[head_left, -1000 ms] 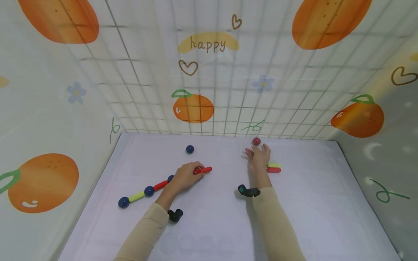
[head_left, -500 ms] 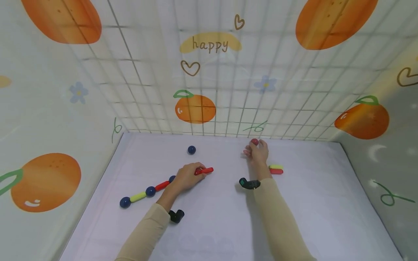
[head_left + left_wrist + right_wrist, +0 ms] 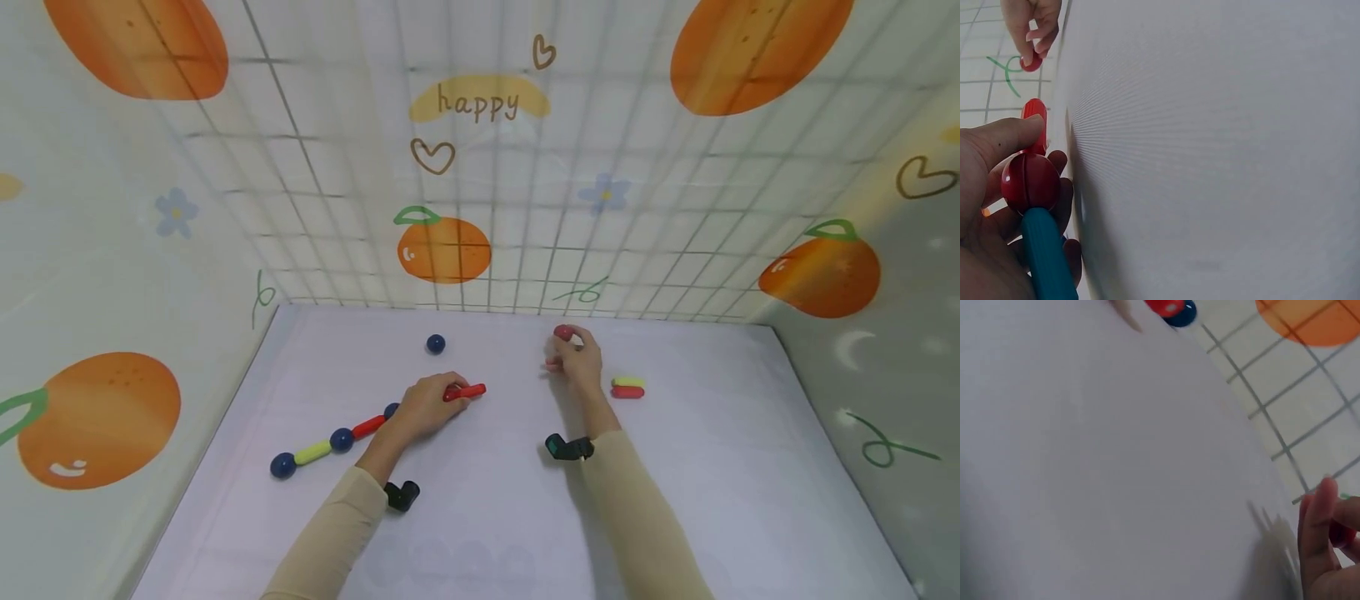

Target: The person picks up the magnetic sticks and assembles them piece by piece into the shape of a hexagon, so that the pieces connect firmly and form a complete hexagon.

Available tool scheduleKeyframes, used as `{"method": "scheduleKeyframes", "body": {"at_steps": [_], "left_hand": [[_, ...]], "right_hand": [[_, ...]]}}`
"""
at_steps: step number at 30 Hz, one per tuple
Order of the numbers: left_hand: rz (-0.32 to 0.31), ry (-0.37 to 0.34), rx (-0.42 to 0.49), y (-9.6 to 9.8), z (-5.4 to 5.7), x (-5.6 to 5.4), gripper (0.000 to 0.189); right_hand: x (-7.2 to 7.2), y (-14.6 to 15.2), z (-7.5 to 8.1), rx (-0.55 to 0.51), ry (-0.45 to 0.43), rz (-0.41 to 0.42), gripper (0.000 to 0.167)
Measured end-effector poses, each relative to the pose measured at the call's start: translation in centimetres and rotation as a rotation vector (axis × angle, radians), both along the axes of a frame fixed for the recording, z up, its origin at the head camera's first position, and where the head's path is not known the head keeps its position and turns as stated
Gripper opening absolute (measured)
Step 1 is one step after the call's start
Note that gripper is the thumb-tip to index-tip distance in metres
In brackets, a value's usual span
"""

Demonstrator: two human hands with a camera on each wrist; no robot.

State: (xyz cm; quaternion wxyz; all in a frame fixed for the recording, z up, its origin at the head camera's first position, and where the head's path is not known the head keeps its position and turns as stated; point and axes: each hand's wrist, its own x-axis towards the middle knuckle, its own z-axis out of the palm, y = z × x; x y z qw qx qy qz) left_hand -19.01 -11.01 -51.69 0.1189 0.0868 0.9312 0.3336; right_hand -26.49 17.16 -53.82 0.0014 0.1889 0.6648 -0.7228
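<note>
My left hand [image 3: 426, 406] holds a joined chain of rods and balls near its far end. In the left wrist view its thumb presses a red rod [image 3: 1034, 112], a red ball [image 3: 1030, 182] sits behind that, and a teal rod [image 3: 1047, 253] runs back across the palm. Beyond the hand, the chain goes on to the lower left with a red rod [image 3: 369, 427], a blue ball [image 3: 342, 440], a yellow rod [image 3: 312, 452] and a blue end ball [image 3: 282, 466]. My right hand [image 3: 582, 365] pinches a loose red ball [image 3: 563, 332] between thumb and fingers.
A single blue ball [image 3: 436, 343] lies toward the back of the white table [image 3: 480, 508]. To the right, a yellow rod [image 3: 628, 382] and a red rod [image 3: 628, 392] lie side by side. A fruit-printed cloth [image 3: 517, 192] hangs behind, over a wire grid.
My right hand has taken hold of the red ball near the back edge and moved left with it, away from the two loose rods. My left hand stays put.
</note>
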Motion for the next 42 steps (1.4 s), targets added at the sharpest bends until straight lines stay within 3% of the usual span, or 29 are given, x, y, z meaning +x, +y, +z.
{"method": "scheduleKeyframes", "body": {"at_steps": [15,25,42], "left_hand": [[0.002,0.0,-0.003,0.2,0.0,-0.1,0.032],[-0.002,0.012,0.012,0.4,0.2,0.0,0.031],[-0.018,0.032,0.015,0.6,0.3,-0.1,0.031]], "right_hand": [[4.5,-2.2,0.6,0.335,0.076,0.327,0.044],[6.4,-3.4,0.4,0.425,0.122,0.461,0.042],[7.3,-4.6,0.1,0.536,0.244,0.541,0.04]]}}
